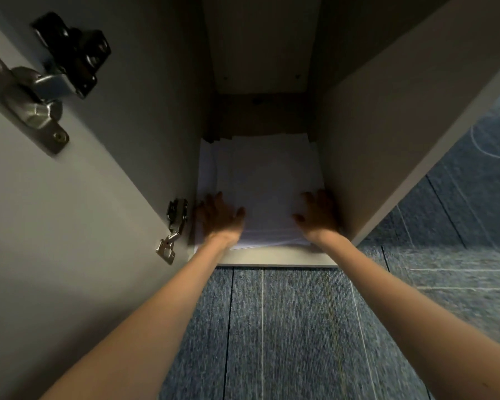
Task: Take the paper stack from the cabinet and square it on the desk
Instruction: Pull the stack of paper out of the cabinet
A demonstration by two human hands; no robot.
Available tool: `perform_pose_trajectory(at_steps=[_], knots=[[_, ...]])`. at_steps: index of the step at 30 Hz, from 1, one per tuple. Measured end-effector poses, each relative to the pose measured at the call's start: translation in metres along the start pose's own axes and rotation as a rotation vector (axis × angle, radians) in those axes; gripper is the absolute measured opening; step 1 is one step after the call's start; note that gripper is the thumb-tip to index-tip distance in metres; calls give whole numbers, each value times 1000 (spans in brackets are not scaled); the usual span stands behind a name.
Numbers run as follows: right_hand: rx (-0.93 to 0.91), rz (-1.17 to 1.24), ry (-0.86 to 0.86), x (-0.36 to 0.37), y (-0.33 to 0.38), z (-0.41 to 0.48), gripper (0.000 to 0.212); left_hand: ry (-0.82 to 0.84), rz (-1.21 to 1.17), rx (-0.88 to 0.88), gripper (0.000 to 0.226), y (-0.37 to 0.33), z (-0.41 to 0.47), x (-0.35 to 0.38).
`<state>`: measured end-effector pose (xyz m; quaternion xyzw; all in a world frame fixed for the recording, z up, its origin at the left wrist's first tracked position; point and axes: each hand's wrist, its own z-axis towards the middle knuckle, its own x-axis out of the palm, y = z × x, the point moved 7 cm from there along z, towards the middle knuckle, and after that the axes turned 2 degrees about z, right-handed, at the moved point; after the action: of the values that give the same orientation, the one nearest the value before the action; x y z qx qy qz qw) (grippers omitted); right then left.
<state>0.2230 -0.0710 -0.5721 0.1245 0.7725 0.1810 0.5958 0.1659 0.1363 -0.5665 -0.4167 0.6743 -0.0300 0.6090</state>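
Observation:
A loose stack of white paper [267, 180] lies on the bottom shelf of the open cabinet [274, 256], its sheets fanned unevenly toward the left. My left hand [218, 217] rests flat on the stack's near left corner with fingers spread. On the near right corner lies my right hand [319, 215], fingers also apart, close to the cabinet's right wall. Neither hand is closed around the paper. The desk is not in view.
The cabinet door [78, 183] stands open at the left, with metal hinges [173, 226] on its inner face. The cabinet's right side panel [387, 140] rises at the right. Blue carpet tiles [286, 327] cover the floor below.

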Motion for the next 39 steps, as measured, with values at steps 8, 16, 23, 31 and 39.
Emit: perform_pose_trajectory(at_steps=[8, 16, 23, 31, 39], knots=[[64, 37, 5, -7, 9, -6, 77, -195, 83, -107, 57, 0, -9, -29], [52, 40, 43, -5, 7, -10, 81, -159, -23, -270, 68, 3, -9, -16], [-75, 151, 98, -4, 23, -15, 69, -54, -194, -132, 76, -2, 8, -25], [68, 53, 31, -16, 7, -11, 52, -102, 12, -411, 80, 0, -6, -30], [57, 64, 52, -8, 3, -17, 72, 8, -268, -271, 53, -8, 19, -19]])
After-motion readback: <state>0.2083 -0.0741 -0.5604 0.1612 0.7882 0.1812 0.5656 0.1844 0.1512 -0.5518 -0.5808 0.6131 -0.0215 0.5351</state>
